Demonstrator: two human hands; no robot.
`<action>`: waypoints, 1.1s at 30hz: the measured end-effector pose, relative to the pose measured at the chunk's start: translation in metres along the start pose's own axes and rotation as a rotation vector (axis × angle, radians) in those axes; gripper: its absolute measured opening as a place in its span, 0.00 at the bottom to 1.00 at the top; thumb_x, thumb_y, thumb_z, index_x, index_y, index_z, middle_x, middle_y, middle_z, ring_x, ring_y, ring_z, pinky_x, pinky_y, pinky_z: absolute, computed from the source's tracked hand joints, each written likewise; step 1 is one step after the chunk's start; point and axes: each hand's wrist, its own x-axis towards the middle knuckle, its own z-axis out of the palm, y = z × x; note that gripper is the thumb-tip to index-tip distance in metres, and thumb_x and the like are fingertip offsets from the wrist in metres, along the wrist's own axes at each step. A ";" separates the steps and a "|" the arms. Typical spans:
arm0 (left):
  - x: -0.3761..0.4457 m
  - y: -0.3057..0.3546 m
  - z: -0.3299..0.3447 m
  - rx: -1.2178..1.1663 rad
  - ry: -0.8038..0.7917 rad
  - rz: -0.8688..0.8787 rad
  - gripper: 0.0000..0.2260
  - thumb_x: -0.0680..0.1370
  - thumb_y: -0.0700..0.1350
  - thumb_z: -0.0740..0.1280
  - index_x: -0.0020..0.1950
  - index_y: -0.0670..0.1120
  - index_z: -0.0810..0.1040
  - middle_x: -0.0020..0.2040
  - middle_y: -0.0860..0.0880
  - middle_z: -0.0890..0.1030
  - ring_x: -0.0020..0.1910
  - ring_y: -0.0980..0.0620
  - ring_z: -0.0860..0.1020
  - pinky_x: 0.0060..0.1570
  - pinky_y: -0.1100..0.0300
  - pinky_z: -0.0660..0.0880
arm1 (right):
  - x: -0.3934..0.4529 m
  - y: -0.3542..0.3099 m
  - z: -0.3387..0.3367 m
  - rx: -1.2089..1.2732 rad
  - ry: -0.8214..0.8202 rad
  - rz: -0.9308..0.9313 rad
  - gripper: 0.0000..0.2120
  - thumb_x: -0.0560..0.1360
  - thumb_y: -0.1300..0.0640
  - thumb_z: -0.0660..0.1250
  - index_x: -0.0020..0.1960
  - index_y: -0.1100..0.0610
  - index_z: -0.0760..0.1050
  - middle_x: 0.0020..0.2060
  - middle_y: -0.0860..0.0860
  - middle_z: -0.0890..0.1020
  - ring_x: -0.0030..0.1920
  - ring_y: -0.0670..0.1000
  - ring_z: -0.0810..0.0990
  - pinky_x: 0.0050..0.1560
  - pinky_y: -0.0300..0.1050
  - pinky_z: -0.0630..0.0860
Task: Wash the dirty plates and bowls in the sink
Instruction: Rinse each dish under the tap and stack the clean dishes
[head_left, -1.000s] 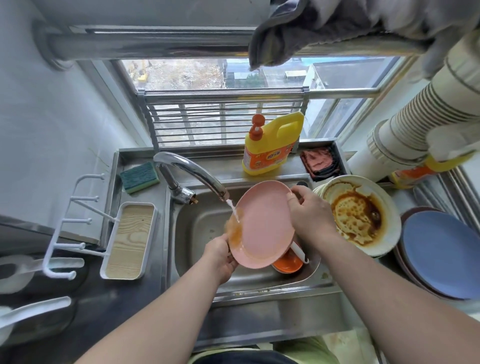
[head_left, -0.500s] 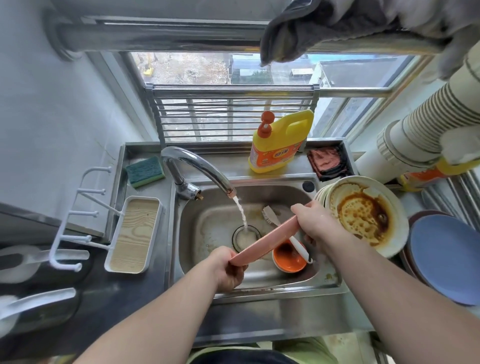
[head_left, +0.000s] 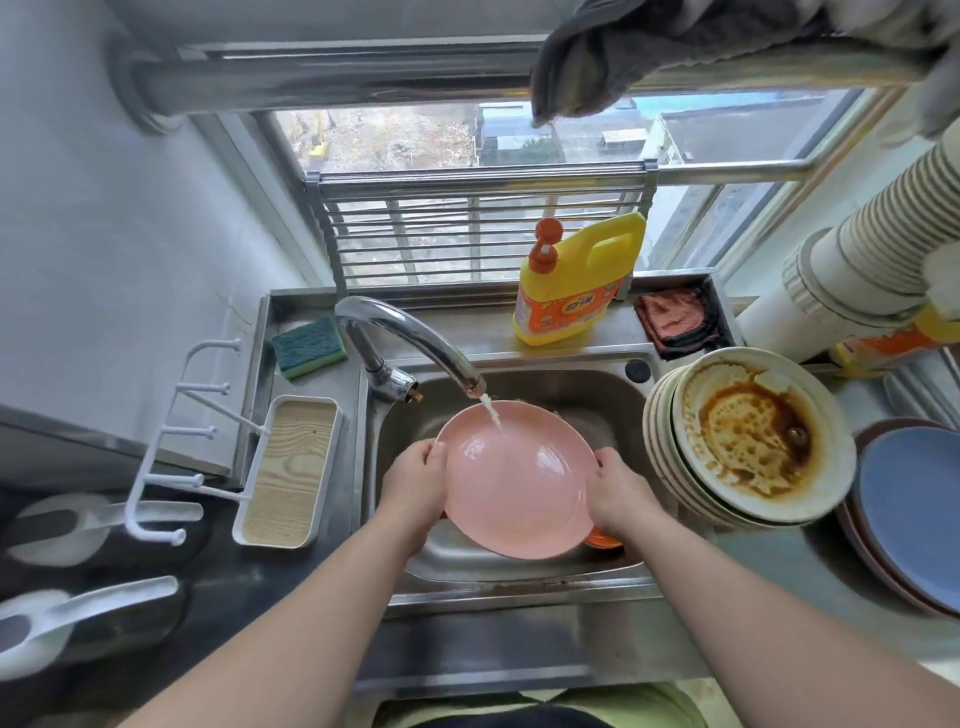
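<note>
Pink plate sits face-up over the sink, left hand pinching its rim at 9 o'clock, right hand at 3 — tap water lands near 12. Best to tilt and turn it so the stream sweeps everywhere; dirty stack waits at 3 o'clock.

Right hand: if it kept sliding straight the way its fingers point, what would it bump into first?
The right hand grips the pink plate at its right rim, fingers pointing up-left across it. So it would meet the plate itself at once. Beyond that, probably the water stream and the tap, though depth is hard to judge.
</note>
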 end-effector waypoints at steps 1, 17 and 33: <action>0.000 0.001 -0.004 0.074 0.048 0.069 0.14 0.86 0.53 0.57 0.56 0.51 0.82 0.50 0.50 0.84 0.49 0.47 0.81 0.42 0.56 0.74 | 0.002 0.000 0.006 -0.006 0.012 -0.018 0.13 0.84 0.50 0.55 0.66 0.52 0.69 0.61 0.60 0.82 0.56 0.62 0.78 0.58 0.54 0.76; -0.026 -0.019 -0.040 0.179 0.522 0.311 0.12 0.87 0.44 0.57 0.67 0.44 0.75 0.55 0.47 0.80 0.52 0.45 0.75 0.52 0.54 0.66 | 0.025 -0.064 0.046 0.025 0.215 -0.293 0.21 0.87 0.38 0.44 0.53 0.49 0.70 0.51 0.57 0.84 0.50 0.62 0.79 0.43 0.53 0.71; -0.004 0.020 0.051 -0.316 0.233 -0.118 0.11 0.88 0.45 0.55 0.60 0.50 0.77 0.48 0.52 0.81 0.45 0.51 0.78 0.49 0.54 0.77 | -0.014 -0.061 -0.072 -0.269 0.489 -0.447 0.20 0.87 0.41 0.45 0.60 0.47 0.73 0.48 0.56 0.85 0.50 0.64 0.83 0.41 0.50 0.72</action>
